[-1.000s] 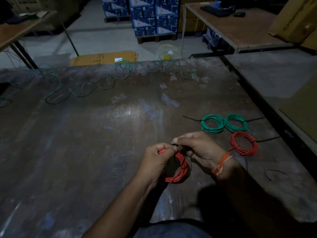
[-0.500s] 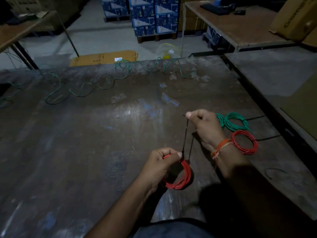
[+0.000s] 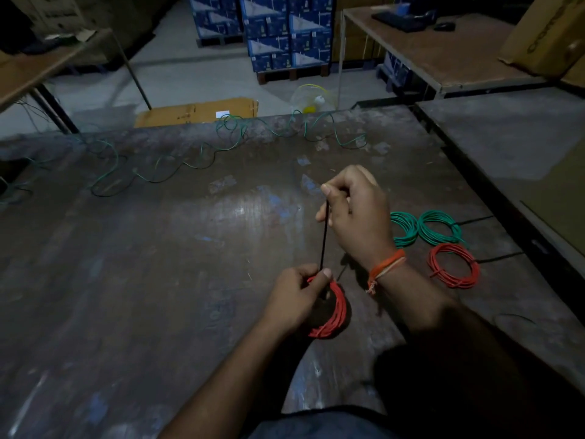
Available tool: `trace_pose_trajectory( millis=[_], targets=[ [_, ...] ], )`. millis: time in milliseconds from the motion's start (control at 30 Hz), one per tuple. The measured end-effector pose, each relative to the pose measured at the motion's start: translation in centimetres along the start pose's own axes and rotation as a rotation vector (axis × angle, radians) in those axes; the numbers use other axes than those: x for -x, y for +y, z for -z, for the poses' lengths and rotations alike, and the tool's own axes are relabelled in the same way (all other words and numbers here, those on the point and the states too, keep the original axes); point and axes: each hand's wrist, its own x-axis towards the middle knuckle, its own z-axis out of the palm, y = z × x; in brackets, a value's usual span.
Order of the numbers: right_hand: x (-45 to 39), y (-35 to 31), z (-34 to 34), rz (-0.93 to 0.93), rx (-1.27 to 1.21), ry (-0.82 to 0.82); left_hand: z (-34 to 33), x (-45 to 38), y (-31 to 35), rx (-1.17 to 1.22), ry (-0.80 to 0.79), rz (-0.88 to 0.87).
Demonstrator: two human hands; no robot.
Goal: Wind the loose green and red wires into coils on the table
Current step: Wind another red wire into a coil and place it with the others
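Observation:
My left hand point(image 3: 297, 296) grips a red wire coil point(image 3: 332, 315) just above the table near me. A thin black tie point(image 3: 323, 236) runs straight up from that coil. My right hand point(image 3: 354, 213) pinches its upper end, raised above and beyond the left hand. Two green coils point(image 3: 438, 228) lie side by side to the right, with a second red coil point(image 3: 454, 266) just in front of them, each with a black tie sticking out. A long loose green wire point(image 3: 164, 172) snakes along the far part of the table.
The worn dark table point(image 3: 158, 264) ends in a right edge close to the coils, with a second grey table point(image 3: 506, 137) beyond. A small black loop point(image 3: 514, 318) lies near the right edge. Cardboard point(image 3: 196, 112) and stacked blue boxes point(image 3: 278, 30) sit on the floor behind.
My right hand has pulled the black tie up and away from the coil, from right beside the left hand to well above it. The left hand has kept the red coil in place.

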Motion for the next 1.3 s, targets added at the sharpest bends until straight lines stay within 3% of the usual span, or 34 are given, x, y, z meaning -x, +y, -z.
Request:
trace_pose_trajectory(
  millis=[300,433,500,600,667,733,967,1133,1300],
  targets=[
    [-0.1,-1.5,2.4,0.062,-0.073,0.193,-0.1,-0.4,1.0,0.352,-0.098,-0.026],
    [1.9,-1.3,4.1,0.031,-0.206,0.083,0.2,-1.3,0.3,0.550,-0.004,0.064],
    [3.9,-0.1,4.5,-0.103,-0.203,-0.028,0.3,-1.8,0.1,0.706,0.051,0.112],
    [7.3,2.7,4.2,-0.484,-0.243,-0.232,-0.1,-2.3,0.3,0.813,0.077,0.131],
    [9.0,3.9,4.0,-0.746,-0.402,-0.399,-0.8,-2.3,0.6,0.817,0.072,0.119],
    [9.8,4.1,4.0,-0.866,-0.536,-0.463,-1.7,-2.3,0.8,0.792,0.087,0.101],
    [10.7,4.2,4.3,-0.901,-0.542,-0.249,-4.1,-3.0,0.7,0.583,0.119,0.056],
    [11.8,5.1,5.8,-0.784,-0.453,-0.343,-5.2,-3.6,0.1,0.481,0.084,0.030],
    [12.8,6.4,7.7,-0.811,-0.630,-0.327,-6.6,-3.8,0.3,0.506,0.060,0.049]
  ],
)
